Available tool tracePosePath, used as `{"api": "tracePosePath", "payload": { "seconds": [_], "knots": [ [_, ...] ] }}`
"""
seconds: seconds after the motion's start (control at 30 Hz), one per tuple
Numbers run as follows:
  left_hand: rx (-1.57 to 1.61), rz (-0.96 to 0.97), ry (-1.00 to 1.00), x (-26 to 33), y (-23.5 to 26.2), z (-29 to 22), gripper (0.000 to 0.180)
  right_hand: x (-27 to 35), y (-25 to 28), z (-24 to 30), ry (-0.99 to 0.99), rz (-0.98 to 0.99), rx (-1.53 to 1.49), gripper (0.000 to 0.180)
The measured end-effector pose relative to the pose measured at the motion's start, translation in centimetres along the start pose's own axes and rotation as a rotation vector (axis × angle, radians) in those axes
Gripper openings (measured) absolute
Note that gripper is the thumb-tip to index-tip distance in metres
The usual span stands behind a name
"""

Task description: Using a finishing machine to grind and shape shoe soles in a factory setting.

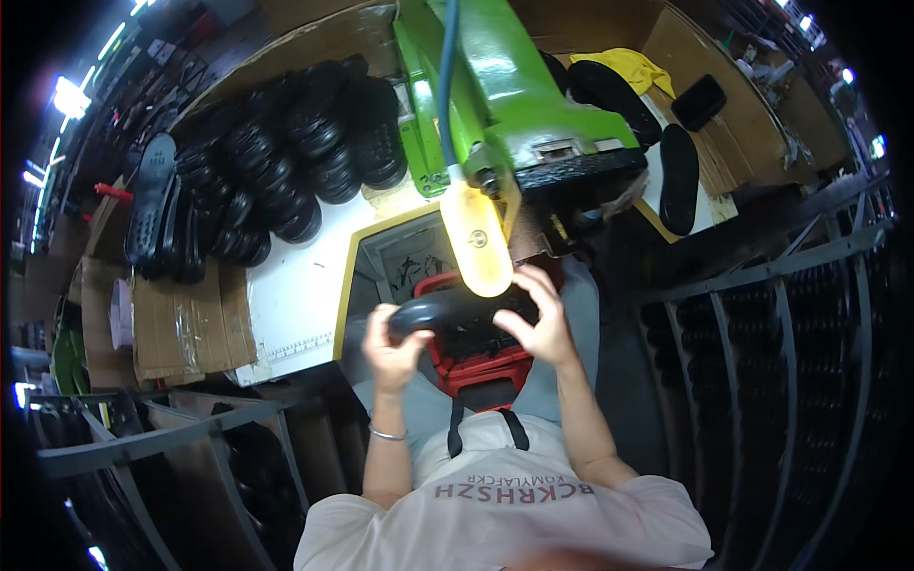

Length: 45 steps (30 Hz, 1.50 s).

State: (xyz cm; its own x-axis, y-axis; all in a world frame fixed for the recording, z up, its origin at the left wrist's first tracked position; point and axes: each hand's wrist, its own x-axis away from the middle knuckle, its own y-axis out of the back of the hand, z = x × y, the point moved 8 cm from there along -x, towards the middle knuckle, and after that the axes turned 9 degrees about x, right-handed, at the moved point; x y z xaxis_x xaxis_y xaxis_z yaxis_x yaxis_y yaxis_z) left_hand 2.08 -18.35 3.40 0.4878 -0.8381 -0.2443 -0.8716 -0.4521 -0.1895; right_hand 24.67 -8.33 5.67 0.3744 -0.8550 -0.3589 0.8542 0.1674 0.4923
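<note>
Here the left hand (392,341) is wrapped around one end of a black sole (447,309), the right hand (538,322) curled on its other end; the sole lies just below the yellow lamp (476,238), above a red crate (481,366)

Counts of items at the green machine, head view.

Two hands: left hand (392,343) and right hand (538,319), sharing one black sole (433,312). One green machine (505,86) with one yellow lamp head (476,238). One red crate (481,366). Three loose black soles (678,179) at the right of the surface (305,285); the stacked soles (286,162) at the left are too many to count. One yellow cloth (633,67).
</note>
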Motion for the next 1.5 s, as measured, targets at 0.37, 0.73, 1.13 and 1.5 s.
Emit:
{"api": "tracePosePath", "payload": {
  "seconds": [0.37,0.73,1.13,1.5],
  "knots": [
    [-0.560,0.455,-0.451,-1.0,-9.7,-3.7,0.031,-0.3,8.3,-2.5,-0.002,-0.226,-1.096,0.052],
    [-0.277,0.064,-0.435,-2.6,-10.1,-4.7,0.042,-1.0,7.3,-14.0,-0.157,-0.396,-1.483,0.050],
    [-0.444,-0.052,-0.588,-3.3,-13.1,-5.6,0.072,-2.2,9.9,-16.0,-0.218,-0.527,-1.260,0.049],
    [-0.408,-0.077,-0.508,-3.1,-6.7,-3.1,0.050,-2.9,7.1,-11.6,-0.210,-0.471,-1.138,0.057]
  ]
}}
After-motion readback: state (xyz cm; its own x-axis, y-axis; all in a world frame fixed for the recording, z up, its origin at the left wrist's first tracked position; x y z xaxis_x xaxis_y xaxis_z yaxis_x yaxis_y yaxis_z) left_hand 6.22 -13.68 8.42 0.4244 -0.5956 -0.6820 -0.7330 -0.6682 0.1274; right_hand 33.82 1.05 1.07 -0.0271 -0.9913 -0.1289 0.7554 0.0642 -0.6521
